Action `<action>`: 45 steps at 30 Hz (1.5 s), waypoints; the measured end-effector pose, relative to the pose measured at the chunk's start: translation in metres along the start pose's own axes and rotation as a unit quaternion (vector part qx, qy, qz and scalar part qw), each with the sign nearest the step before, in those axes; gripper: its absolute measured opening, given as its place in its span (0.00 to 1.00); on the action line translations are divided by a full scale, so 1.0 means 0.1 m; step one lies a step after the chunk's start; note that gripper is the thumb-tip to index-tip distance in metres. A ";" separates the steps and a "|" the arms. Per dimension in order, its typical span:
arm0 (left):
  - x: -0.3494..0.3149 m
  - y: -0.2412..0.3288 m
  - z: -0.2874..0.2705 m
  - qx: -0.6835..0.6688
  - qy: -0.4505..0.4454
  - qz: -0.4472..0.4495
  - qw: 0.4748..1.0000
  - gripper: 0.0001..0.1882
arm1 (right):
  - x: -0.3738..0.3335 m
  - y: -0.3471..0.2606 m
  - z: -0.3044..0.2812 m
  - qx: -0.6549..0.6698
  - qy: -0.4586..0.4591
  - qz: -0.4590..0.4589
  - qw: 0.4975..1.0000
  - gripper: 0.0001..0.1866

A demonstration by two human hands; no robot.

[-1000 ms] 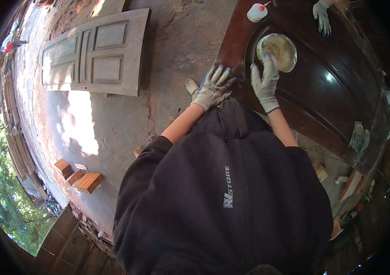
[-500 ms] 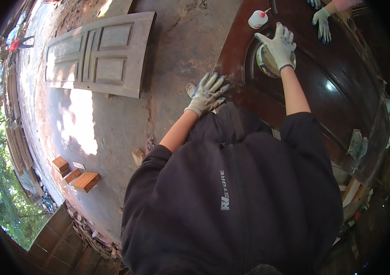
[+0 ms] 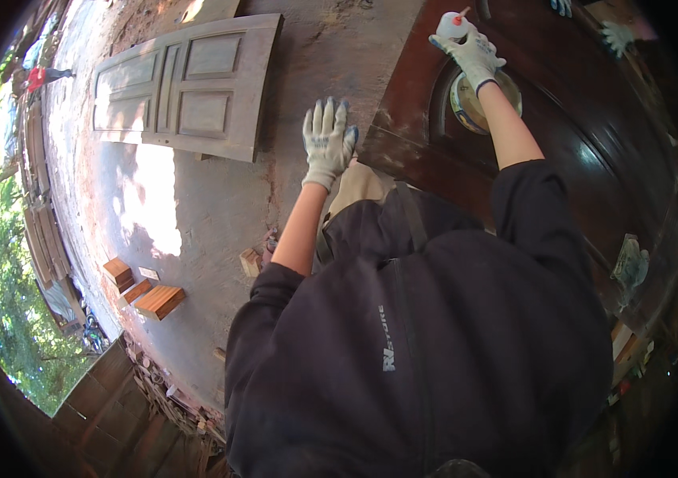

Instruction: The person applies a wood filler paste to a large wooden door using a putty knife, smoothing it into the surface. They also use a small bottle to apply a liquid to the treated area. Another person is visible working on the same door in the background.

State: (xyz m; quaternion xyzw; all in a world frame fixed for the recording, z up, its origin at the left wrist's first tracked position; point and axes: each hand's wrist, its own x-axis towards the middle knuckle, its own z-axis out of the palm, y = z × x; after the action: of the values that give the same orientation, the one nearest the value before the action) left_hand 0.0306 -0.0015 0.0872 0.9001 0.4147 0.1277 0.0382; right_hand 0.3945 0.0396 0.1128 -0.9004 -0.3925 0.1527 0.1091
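Both my hands wear pale work gloves with blue-stained fingertips. My right hand (image 3: pixel 473 57) is over the dark brown glossy wooden panel (image 3: pixel 562 167), fingers spread and thumb stretched to the left. Just beyond it stands a white squeeze bottle (image 3: pixel 452 26) with a red nozzle; the thumb and fingers are at its near side, not closed round it. Under my right wrist sits a round tin (image 3: pixel 468 111), partly hidden by the forearm. My left hand (image 3: pixel 328 143) is open and holds nothing, raised over the floor left of the panel's corner.
A grey panelled door (image 3: pixel 211 88) lies raised off the concrete floor at the left. Wooden blocks (image 3: pixel 160 301) stand on the floor. A crumpled pale glove or rag (image 3: pixel 630 267) lies on the panel's right part. Another person's gloved hand (image 3: pixel 618 37) shows at the far right.
My right hand has moved from above the tin to the squeeze bottle. My left hand has lifted off the panel's near corner and shifted left. The other person's hand has moved right.
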 end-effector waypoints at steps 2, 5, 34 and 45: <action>-0.27 0.03 0.04 -0.009 0.005 -0.023 1.000 0.31 | 0.04 -0.08 0.01 0.018 0.013 0.036 0.999 0.55; -0.57 0.19 0.06 -0.048 -0.011 -0.048 0.998 0.31 | 0.16 -0.11 0.02 0.045 0.013 0.078 0.996 0.56; -0.22 -0.67 1.27 -0.700 -0.367 -0.108 0.603 0.28 | -3.34 -0.60 0.92 0.100 -0.022 0.093 0.990 0.38; -0.16 -0.48 1.05 -0.696 -0.362 -0.219 0.580 0.33 | -3.10 -0.66 0.81 0.066 -0.038 0.071 0.995 0.35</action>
State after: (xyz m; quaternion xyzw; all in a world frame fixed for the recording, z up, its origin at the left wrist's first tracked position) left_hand 0.0130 0.0219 -0.0258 0.4510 0.3355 0.0279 0.8266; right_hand 0.1215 -0.1395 0.1170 -0.9104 -0.3204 0.2201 0.1420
